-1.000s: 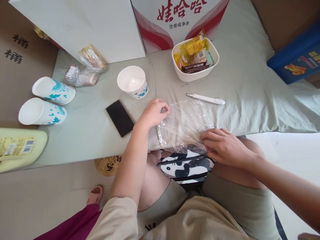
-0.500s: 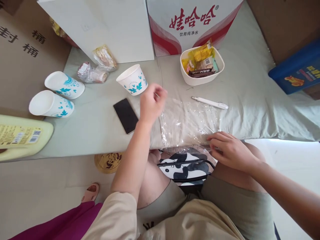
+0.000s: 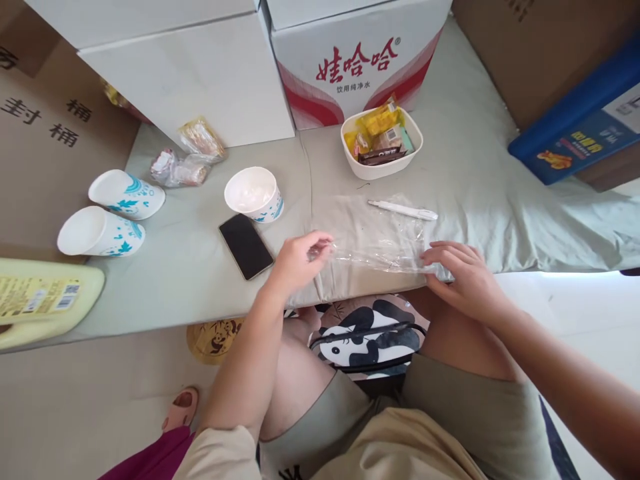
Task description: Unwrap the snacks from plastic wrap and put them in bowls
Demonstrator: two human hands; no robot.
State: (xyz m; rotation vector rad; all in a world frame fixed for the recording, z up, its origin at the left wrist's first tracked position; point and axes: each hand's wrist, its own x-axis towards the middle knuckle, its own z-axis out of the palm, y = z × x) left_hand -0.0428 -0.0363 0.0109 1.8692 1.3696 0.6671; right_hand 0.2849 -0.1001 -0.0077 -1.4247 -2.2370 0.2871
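Note:
A sheet of clear plastic film (image 3: pixel 377 250) lies crinkled along the front edge of the cloth-covered surface. My left hand (image 3: pixel 300 261) pinches its left end between thumb and fingers. At the other end, my right hand (image 3: pixel 457 275) has curled fingers on the film, with the thumb below. A white utility knife (image 3: pixel 403 210) rests by the film's far edge. Left of my left hand are a black phone (image 3: pixel 246 247) and a white paper cup (image 3: pixel 273 207) with blue leaf prints; something clear shows inside the cup.
Behind stand a white bowl of wrapped snacks (image 3: pixel 383 168) and a water carton (image 3: pixel 345 73). Leftward are two tipped paper cups (image 3: pixel 107 233), wrapped snacks (image 3: pixel 187 167) and a pale yellow jug (image 3: pixel 50 300). A blue box (image 3: pixel 575 127) is at right. Below sits a panda-print bag (image 3: pixel 365 340).
My left hand has come back from beside the paper cup to the film's left end and grips it. The film's near edge is lifted and straighter. The view has shifted slightly.

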